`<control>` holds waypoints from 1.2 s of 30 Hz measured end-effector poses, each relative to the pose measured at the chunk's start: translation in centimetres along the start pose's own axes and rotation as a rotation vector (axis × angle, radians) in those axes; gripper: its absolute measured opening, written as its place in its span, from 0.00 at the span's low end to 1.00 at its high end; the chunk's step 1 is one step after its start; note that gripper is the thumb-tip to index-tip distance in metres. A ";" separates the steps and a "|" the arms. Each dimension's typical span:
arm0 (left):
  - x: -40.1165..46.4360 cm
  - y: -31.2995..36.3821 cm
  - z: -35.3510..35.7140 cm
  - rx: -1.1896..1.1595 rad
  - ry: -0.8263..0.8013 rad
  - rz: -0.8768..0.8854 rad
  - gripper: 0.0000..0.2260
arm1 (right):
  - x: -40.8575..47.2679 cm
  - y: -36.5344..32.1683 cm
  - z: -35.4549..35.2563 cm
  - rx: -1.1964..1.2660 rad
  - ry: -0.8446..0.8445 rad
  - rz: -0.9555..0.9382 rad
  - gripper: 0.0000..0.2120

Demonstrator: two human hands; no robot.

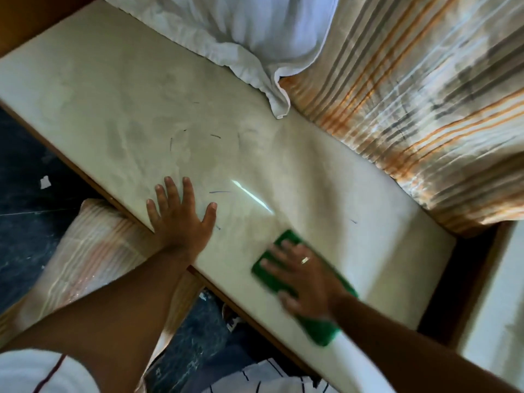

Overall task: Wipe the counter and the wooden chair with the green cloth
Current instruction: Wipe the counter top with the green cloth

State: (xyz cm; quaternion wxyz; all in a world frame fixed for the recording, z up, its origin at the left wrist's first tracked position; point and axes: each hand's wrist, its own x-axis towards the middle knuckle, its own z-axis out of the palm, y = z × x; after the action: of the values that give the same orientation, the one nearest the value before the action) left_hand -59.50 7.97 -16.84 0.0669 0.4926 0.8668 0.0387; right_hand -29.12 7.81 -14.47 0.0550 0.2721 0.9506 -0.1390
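Under my right hand (304,275) lies the green cloth (323,330), pressed flat on the pale surface (141,109) near its front edge. Fingers (279,246) of that hand are spread wide and laid on top, not curled around the cloth; I read that as pushing down so the whole pad rubs, not a pinch. Cloth and hand are blurred, so I judge a wiping stroke is under way; direction I cannot tell. A ring (305,260) shows on one finger.

Just left of the cloth, my left hand (181,219) sits palm down on the surface, fingers splayed, holding nothing. Looks like a brace, taking my weight while I lean over.

Beyond both sets of fingers the surface shows short dark pen-like marks (219,192) and dull smudges, plus a bright glare streak (252,195). My guess: that stretch is not yet wiped, so the counter part is early.

Farther out past the fingertips, a white cloth (241,38) drapes onto the back of the surface, and a striped curtain (411,95) hangs to its right. Below the front edge, near my left wrist, a striped fabric bundle (93,251) rests above dark floor (28,165). No wooden chair that I can make out.
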 end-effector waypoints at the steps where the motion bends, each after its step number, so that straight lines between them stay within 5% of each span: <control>1: 0.0 0.0 0.2 0.002 0.001 0.001 0.37 | -1.0 3.5 -0.6 -0.002 0.052 0.118 0.32; 4: 0.1 -0.2 0.6 0.004 0.011 -0.009 0.37 | -2.0 13.2 -4.2 0.015 0.132 0.744 0.35; 7: 0.2 -0.1 0.7 0.000 0.030 -0.018 0.37 | -0.7 13.4 -4.4 0.070 0.155 0.977 0.35; 11: 0.2 -0.1 0.9 0.005 0.029 -0.019 0.37 | -0.6 2.7 -0.4 -0.077 0.238 0.511 0.34; 14: 0.4 -0.2 1.0 0.007 0.024 -0.024 0.36 | -2.6 -5.9 2.7 0.033 0.050 0.117 0.33; 17: 0.4 -0.5 1.3 0.021 0.021 -0.008 0.36 | -1.5 -2.5 2.0 -0.024 -0.004 -0.121 0.30; 19: 0.5 -0.7 1.3 0.019 0.010 -0.001 0.37 | 0.4 3.7 0.0 -0.023 0.116 0.100 0.29; 21: 0.4 -0.7 1.1 0.010 -0.003 -0.006 0.37 | 1.7 10.9 -2.8 0.030 0.232 0.545 0.28; 23: 0.3 -0.5 0.8 0.014 -0.009 -0.006 0.37 | 2.5 15.7 -4.7 0.085 0.195 0.884 0.30; 26: 0.1 -0.1 0.3 0.000 -0.037 -0.002 0.37 | 3.6 13.8 -4.8 0.157 0.208 1.064 0.32; 28: 0.0 0.0 -0.2 -0.003 -0.061 -0.005 0.37 | 3.0 8.3 -3.2 0.104 0.202 1.003 0.32; 32: 0.0 -0.5 -0.6 -0.036 -0.122 0.008 0.37 | -0.4 -4.2 0.3 0.047 -0.004 0.585 0.34; 36: 3.1 -2.8 -1.7 -0.117 -0.092 0.070 0.35 | 8.2 -1.2 -1.7 -0.058 -0.076 0.269 0.31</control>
State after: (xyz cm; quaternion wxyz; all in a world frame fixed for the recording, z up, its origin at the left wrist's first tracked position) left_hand -63.74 9.18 -15.79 0.1340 0.5191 0.8414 0.0689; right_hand -36.75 11.42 -14.00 0.1168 0.3899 0.9064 -0.1130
